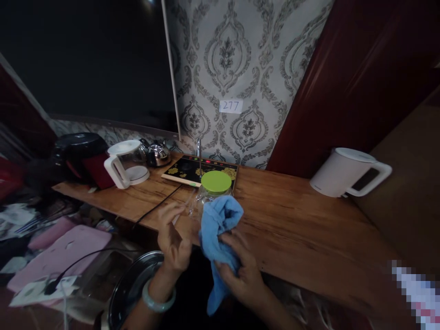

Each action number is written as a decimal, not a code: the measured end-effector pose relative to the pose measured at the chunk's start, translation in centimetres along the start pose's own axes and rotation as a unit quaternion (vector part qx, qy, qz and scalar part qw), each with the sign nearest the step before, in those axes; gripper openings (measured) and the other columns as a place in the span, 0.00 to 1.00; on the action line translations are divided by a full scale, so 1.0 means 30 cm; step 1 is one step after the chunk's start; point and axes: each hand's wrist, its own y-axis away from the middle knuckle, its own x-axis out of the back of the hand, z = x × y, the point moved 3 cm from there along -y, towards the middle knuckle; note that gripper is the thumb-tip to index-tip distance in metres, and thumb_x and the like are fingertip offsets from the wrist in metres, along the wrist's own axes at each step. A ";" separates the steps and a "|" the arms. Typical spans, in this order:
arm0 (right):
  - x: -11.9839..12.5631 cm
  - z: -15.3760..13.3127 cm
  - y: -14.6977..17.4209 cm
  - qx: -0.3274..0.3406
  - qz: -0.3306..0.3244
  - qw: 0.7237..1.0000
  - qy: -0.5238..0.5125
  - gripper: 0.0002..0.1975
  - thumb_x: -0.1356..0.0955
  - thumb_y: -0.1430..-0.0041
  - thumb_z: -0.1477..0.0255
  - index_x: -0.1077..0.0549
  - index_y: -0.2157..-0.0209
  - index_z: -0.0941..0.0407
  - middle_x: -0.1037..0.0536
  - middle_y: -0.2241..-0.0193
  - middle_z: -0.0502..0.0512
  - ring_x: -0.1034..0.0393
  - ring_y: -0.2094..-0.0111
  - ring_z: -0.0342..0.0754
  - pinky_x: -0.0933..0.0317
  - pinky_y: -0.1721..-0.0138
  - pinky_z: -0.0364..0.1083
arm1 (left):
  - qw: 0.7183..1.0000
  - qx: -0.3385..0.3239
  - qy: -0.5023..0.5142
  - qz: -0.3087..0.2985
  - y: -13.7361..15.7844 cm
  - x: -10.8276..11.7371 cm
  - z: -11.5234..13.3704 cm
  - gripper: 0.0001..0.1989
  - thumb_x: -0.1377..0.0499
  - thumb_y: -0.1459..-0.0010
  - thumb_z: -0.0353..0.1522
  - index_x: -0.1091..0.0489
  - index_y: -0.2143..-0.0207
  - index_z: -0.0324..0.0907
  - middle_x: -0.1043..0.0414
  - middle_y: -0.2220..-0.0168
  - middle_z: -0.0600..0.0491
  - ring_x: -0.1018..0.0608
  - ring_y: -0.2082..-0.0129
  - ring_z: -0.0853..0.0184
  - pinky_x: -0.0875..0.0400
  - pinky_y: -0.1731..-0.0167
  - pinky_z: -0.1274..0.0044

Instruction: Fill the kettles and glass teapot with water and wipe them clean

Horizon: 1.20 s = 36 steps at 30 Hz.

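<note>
A clear glass pot with a green lid (216, 181) stands at the front edge of the wooden counter (295, 220). My left hand (174, 238) grips its glass handle on the left side. My right hand (240, 270) holds a blue cloth (217, 229) bunched up and pressed against the pot's front. A pale bangle is on my left wrist.
Behind the pot lies a black induction plate (192, 169) with lit red lights. A glass kettle with white handle (125, 167), a small steel kettle (157, 154) and a dark appliance (80, 153) stand at the left. A white kettle (347, 172) stands right. A metal lid (132, 284) and cables lie below.
</note>
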 end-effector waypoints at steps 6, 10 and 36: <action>-0.034 -0.010 -0.115 0.018 -0.085 0.977 0.197 0.28 0.35 0.48 0.79 0.31 0.43 0.51 0.34 0.45 0.60 0.34 0.47 0.56 0.33 0.48 0.56 | 0.984 0.128 0.003 -0.121 -0.027 -0.053 -0.029 0.21 0.51 0.33 0.42 0.32 0.45 0.44 0.30 0.44 0.45 0.30 0.42 0.57 0.37 0.41 0.62; -0.095 0.014 -0.081 -0.048 -0.182 0.956 0.226 0.26 0.35 0.48 0.79 0.29 0.47 0.51 0.29 0.50 0.60 0.32 0.54 0.56 0.31 0.54 0.56 | 0.971 0.196 0.029 -0.135 0.010 -0.065 -0.064 0.19 0.49 0.33 0.42 0.31 0.47 0.43 0.28 0.48 0.45 0.26 0.46 0.59 0.33 0.44 0.65; -0.044 0.088 -0.057 -0.227 0.018 0.958 -0.177 0.17 0.36 0.34 0.59 0.26 0.50 0.50 0.22 0.49 0.57 0.28 0.48 0.54 0.33 0.49 0.53 | 0.974 0.174 -0.133 0.062 -0.137 0.208 -0.090 0.26 0.34 0.48 0.40 0.29 0.47 0.44 0.25 0.51 0.49 0.24 0.49 0.56 0.33 0.41 0.63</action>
